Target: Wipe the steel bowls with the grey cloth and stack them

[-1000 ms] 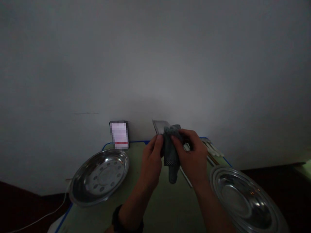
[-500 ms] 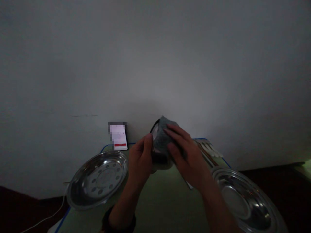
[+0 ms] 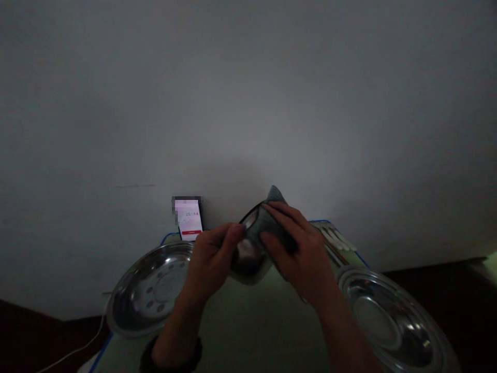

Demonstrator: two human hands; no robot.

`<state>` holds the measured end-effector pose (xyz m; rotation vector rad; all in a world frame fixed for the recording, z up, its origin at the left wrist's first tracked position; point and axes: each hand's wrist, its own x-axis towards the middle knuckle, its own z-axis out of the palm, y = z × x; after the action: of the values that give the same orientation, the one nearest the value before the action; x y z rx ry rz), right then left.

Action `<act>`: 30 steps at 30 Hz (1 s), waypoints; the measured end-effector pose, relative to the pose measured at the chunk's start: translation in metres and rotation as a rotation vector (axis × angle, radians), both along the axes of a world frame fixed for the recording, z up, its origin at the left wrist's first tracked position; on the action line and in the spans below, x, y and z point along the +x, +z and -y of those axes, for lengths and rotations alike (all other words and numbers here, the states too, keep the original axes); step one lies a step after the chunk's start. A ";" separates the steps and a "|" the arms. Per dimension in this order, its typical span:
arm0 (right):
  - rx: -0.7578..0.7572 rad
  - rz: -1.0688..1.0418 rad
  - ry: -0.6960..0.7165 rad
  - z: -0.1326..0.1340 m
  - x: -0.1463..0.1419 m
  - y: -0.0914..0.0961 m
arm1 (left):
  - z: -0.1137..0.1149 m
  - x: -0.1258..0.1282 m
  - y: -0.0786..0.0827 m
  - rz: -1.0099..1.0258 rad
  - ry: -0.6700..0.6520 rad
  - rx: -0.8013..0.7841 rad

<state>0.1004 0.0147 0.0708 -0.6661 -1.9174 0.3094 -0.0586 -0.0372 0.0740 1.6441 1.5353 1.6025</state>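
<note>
Above the middle of the table I hold a shiny metal bowl [image 3: 248, 256], tilted, its rim at the upper left. My left hand [image 3: 215, 256] is closed on the bowl's left side, thumb at the rim. A grey-green cloth [image 3: 267, 224] lies over the bowl's right side, one corner sticking up above the rim. My right hand [image 3: 297, 241] grips the cloth and presses it against the bowl, its fingers over the rim. The bowl's far right side is hidden by the cloth and hand.
A steel basin with round marks [image 3: 130, 305] stands on the left of the green table [image 3: 264, 331]; another steel basin [image 3: 388, 331] is at the right. White spoons [image 3: 337, 237] and brown chopsticks [image 3: 336, 251] lie at the back right. A phone [image 3: 190, 220] leans on the wall.
My left hand has moved left and a little down, and the bowl has tilted to show more of its shiny surface. The cloth has shifted right with my right hand.
</note>
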 end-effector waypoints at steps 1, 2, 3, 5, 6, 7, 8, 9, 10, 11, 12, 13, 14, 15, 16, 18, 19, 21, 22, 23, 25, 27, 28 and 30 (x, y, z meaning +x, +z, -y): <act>-0.024 -0.044 -0.017 -0.002 0.000 -0.001 | 0.001 -0.001 0.000 0.006 -0.013 0.002; -0.040 -0.077 -0.032 -0.003 -0.001 -0.002 | 0.002 -0.001 0.001 0.003 -0.020 0.011; -0.046 -0.093 -0.041 -0.003 -0.002 -0.003 | 0.002 -0.001 0.002 -0.005 -0.025 0.020; -0.025 -0.078 -0.030 0.000 -0.005 -0.004 | 0.003 -0.001 0.004 -0.006 -0.026 0.021; 0.006 -0.059 -0.012 0.004 -0.007 -0.005 | 0.003 0.000 0.004 0.009 -0.015 0.015; 0.043 -0.038 0.011 0.009 -0.009 -0.005 | 0.003 0.000 0.005 0.029 0.004 0.010; 0.082 -0.016 0.037 0.014 -0.012 -0.004 | 0.003 0.000 0.007 0.049 0.028 0.008; 0.119 0.005 0.062 0.018 -0.014 -0.004 | 0.002 0.001 0.008 0.065 0.055 0.010; 0.146 0.021 0.080 0.022 -0.017 -0.003 | 0.002 0.001 0.009 0.075 0.073 0.015; 0.160 0.028 0.093 0.025 -0.018 -0.002 | 0.002 0.001 0.010 0.083 0.079 0.015; 0.157 0.024 0.100 0.025 -0.019 -0.001 | 0.002 0.000 0.010 0.093 0.073 0.010; 0.142 0.008 0.101 0.025 -0.018 0.000 | 0.003 0.000 0.011 0.108 0.062 -0.003; 0.118 -0.018 0.095 0.022 -0.016 0.000 | 0.004 0.000 0.011 0.130 0.052 -0.022; 0.085 -0.052 0.083 0.018 -0.014 0.000 | 0.004 -0.001 0.010 0.156 0.043 -0.044; 0.050 -0.094 0.067 0.013 -0.012 -0.001 | 0.005 -0.002 0.009 0.187 0.035 -0.064; -0.036 -0.201 0.026 0.001 -0.008 -0.006 | 0.006 -0.005 0.007 0.282 0.034 -0.078; -0.094 -0.267 0.004 -0.004 -0.007 -0.010 | 0.006 -0.006 0.007 0.354 0.055 -0.073; -0.239 -0.392 -0.041 -0.013 -0.010 -0.018 | 0.003 -0.008 0.006 0.553 0.159 -0.044; -0.307 -0.440 -0.059 -0.015 -0.014 -0.023 | 0.001 -0.008 0.005 0.669 0.233 -0.024; -0.355 -0.474 -0.071 -0.016 -0.019 -0.027 | -0.003 -0.008 0.005 0.786 0.310 0.001; -0.352 -0.502 -0.080 -0.014 -0.031 -0.036 | -0.011 -0.006 0.005 0.998 0.386 0.048; -0.241 -0.481 -0.096 -0.007 -0.043 -0.042 | -0.020 -0.003 0.004 1.163 0.343 0.092; -0.162 -0.454 -0.112 -0.003 -0.047 -0.045 | -0.023 -0.002 0.003 1.220 0.300 0.102; 0.003 -0.366 -0.145 0.006 -0.055 -0.050 | -0.028 0.003 0.001 1.272 0.202 0.109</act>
<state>0.0458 0.0090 0.0210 -0.6912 -1.5136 0.3128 -0.0557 -0.0092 0.0746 0.2211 0.8893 2.1519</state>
